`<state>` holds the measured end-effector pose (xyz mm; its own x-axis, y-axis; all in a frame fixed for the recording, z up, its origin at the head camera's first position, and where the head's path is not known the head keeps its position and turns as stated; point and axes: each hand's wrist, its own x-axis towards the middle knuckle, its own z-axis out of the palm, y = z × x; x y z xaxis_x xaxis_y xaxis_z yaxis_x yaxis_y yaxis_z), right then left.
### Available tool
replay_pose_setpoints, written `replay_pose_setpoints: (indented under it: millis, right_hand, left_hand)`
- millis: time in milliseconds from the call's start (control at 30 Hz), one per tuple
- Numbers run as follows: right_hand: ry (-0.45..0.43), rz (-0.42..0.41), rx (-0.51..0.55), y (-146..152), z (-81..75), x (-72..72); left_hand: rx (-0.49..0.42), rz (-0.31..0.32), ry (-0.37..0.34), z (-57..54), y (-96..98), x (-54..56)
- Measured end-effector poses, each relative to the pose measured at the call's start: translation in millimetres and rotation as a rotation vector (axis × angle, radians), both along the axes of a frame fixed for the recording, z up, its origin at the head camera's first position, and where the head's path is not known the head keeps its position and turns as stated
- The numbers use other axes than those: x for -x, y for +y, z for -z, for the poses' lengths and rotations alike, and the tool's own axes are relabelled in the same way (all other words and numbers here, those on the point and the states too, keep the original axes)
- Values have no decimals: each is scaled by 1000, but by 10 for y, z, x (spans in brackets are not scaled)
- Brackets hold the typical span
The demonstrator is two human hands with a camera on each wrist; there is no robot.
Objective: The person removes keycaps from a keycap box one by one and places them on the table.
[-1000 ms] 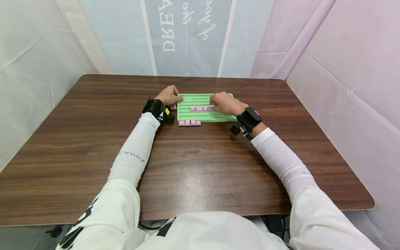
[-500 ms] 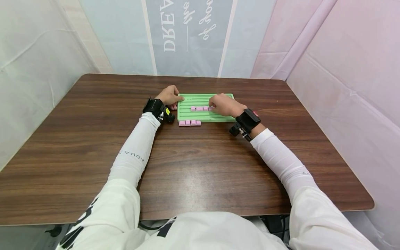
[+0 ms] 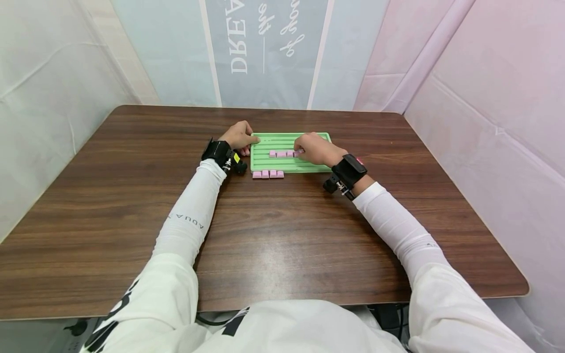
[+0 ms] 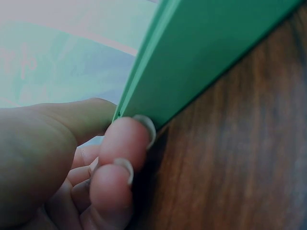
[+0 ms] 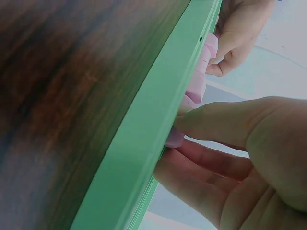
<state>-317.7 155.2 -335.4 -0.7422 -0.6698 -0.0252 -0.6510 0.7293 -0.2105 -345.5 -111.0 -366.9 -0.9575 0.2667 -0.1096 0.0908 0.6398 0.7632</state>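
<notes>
A green ridged board [image 3: 291, 167] lies flat on the table. My left hand [image 3: 238, 135] grips its left edge, thumb on top and fingertips against the side wall in the left wrist view. Across the middle of the board runs a row of pink keycaps [image 3: 281, 154]. At the right end of that row, my right hand [image 3: 319, 148] pinches a pink keycap [image 5: 175, 138] between thumb and fingers, seen in the right wrist view. The right hand covers part of the board in the head view.
Several more pink keycaps [image 3: 268, 174] stand in a line on the brown wooden table [image 3: 282, 235], just in front of the board's near left edge. Pale curtains surround the table at the back and sides.
My right hand has shifted very slightly left along the row. The left hand and the board hold their place.
</notes>
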Motion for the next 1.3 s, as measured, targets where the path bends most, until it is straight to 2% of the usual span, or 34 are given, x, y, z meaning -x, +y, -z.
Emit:
replay_pose_setpoints:
  millis: [467,1000,1300]
  right_hand:
    - [25,-30,7,19,-7,-12]
    - [3,6,-10,17,-13,2]
    - [-45,37,-14,58,-106,-1]
  left_hand:
    - [-1,1,-7,-5,1,-2]
    - [2,9,-2,-6,-6,-1]
    - [1,19,-13,15,-23,52]
